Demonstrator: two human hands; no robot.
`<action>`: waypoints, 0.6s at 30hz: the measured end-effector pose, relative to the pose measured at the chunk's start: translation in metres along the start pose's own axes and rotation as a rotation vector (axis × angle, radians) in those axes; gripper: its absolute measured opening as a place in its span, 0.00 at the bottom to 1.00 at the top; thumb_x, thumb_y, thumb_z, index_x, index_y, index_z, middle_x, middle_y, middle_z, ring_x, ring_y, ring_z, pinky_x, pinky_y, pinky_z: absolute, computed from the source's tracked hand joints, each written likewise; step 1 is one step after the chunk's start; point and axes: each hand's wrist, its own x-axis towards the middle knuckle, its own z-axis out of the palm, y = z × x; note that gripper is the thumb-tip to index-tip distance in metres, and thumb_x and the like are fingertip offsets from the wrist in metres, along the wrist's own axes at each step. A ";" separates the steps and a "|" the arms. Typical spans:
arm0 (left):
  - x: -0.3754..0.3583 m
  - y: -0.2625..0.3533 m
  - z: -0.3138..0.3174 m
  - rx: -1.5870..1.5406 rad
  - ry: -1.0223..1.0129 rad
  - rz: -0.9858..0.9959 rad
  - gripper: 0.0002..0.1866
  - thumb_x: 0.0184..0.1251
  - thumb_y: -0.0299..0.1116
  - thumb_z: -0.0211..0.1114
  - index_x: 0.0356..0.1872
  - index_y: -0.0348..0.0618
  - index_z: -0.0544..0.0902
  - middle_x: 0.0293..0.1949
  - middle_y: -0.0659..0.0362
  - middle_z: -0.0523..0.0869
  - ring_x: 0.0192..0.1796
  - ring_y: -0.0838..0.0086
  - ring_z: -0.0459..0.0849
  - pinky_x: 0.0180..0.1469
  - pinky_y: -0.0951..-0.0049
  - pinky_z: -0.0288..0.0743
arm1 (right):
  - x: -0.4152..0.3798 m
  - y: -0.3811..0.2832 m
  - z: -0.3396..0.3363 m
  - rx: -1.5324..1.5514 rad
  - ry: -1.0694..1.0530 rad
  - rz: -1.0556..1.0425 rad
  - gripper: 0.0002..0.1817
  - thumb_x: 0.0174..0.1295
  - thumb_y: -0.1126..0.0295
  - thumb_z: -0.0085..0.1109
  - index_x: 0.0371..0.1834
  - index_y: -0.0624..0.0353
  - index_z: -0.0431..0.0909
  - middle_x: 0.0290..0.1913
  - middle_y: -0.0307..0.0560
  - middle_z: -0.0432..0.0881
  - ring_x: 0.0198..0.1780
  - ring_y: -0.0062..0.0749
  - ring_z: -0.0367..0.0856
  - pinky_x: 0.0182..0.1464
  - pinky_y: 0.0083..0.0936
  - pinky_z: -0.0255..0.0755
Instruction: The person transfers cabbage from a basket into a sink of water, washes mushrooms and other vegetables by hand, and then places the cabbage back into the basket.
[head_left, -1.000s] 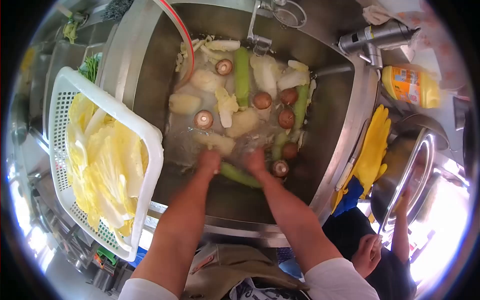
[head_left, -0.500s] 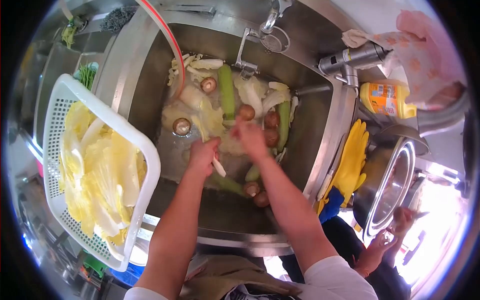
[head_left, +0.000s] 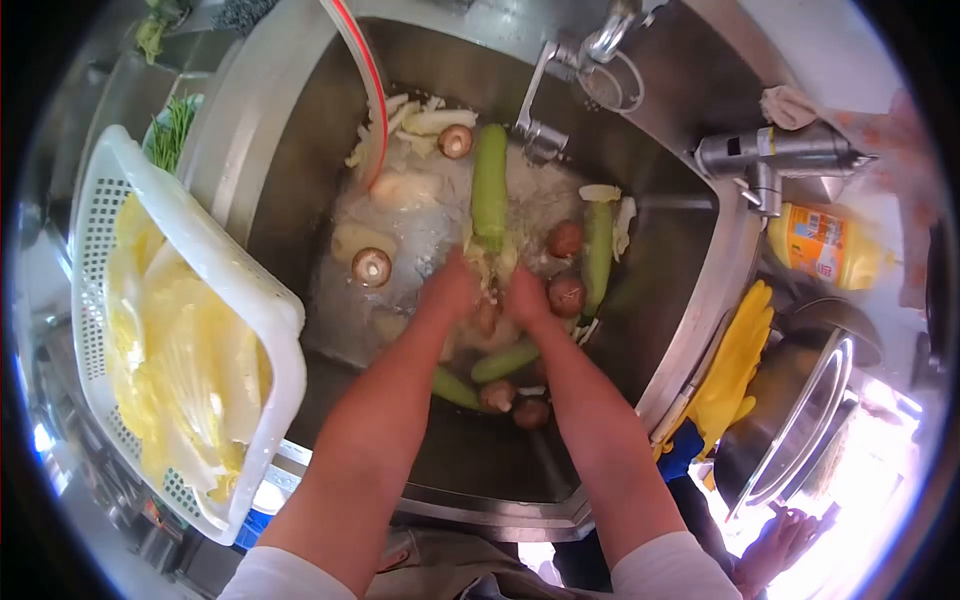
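Note:
Both hands are low in the water of a steel sink (head_left: 500, 460). My left hand (head_left: 452, 290) and my right hand (head_left: 525, 295) are close together, with pale cabbage pieces (head_left: 490, 265) between them. Their fingers are blurred, so the grip of each is unclear. Just beyond them lies a thick green vegetable (head_left: 490, 185). Brown mushrooms float around, one (head_left: 371, 267) left of my left hand and another (head_left: 566, 294) beside my right hand. A second green vegetable (head_left: 597, 255) lies along the right side.
A white basket of cabbage leaves (head_left: 285, 330) stands left of the sink. The faucet (head_left: 540, 95) and a red-striped hose (head_left: 372, 80) reach in from the far side. Yellow gloves (head_left: 735, 370), a yellow bottle (head_left: 820, 245), a metal bowl (head_left: 790, 430) and another person's hand (head_left: 775, 550) are at right.
My hands have come together lower in the water, and the cabbage strip from my left hand is no longer distinct. The view has shifted. Cabbage leaves beside the long green vegetable have moved.

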 end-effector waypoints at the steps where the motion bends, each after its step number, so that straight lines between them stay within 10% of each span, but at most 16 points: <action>1: -0.005 -0.007 0.004 -0.008 -0.034 -0.027 0.26 0.68 0.38 0.50 0.66 0.46 0.63 0.52 0.39 0.80 0.55 0.46 0.79 0.58 0.52 0.70 | -0.016 0.005 -0.001 0.048 0.042 -0.066 0.24 0.51 0.74 0.62 0.53 0.67 0.71 0.48 0.65 0.80 0.50 0.57 0.79 0.53 0.38 0.73; 10: 0.000 -0.046 0.035 -0.522 0.075 0.004 0.28 0.69 0.46 0.55 0.61 0.36 0.69 0.55 0.40 0.79 0.56 0.49 0.78 0.60 0.58 0.69 | -0.074 -0.020 -0.040 1.121 0.420 0.242 0.22 0.55 0.72 0.66 0.53 0.68 0.75 0.46 0.48 0.82 0.45 0.33 0.80 0.48 0.29 0.73; 14: 0.059 -0.090 0.100 -0.882 -0.150 -0.068 0.25 0.68 0.44 0.58 0.59 0.37 0.72 0.51 0.51 0.82 0.49 0.62 0.82 0.53 0.64 0.75 | -0.071 -0.023 -0.023 0.704 0.072 0.283 0.22 0.57 0.67 0.66 0.52 0.69 0.75 0.45 0.47 0.82 0.43 0.30 0.79 0.43 0.29 0.72; 18: 0.025 -0.058 0.054 -1.190 -0.469 -0.116 0.22 0.69 0.43 0.59 0.57 0.39 0.74 0.47 0.57 0.82 0.43 0.70 0.83 0.44 0.70 0.78 | -0.059 -0.051 -0.019 1.028 -0.028 0.305 0.21 0.56 0.66 0.67 0.50 0.69 0.77 0.44 0.47 0.83 0.43 0.28 0.80 0.44 0.28 0.73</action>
